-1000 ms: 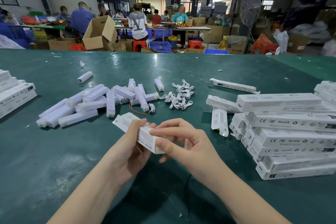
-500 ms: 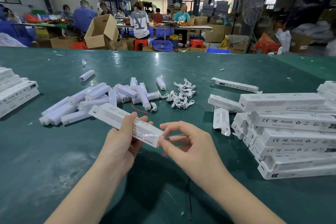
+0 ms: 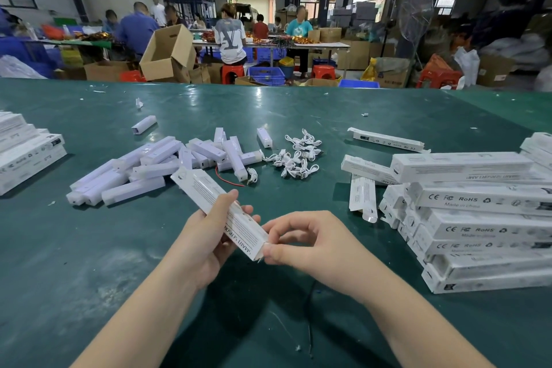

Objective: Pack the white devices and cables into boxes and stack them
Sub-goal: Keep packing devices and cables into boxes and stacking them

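Above green table [image 3: 89, 263]: both hands grip long white carton [image 3: 219, 210].

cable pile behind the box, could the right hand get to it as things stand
Probably yes, once freed. The right hand is pinching the end of the box that the left hand grips. The cable pile lies uncovered on the table beyond, with bare surface between.

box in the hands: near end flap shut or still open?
Cannot tell for sure. The right hand pinches the near end of the box, hiding the flap; the left hand grips the middle. The far end looks closed.
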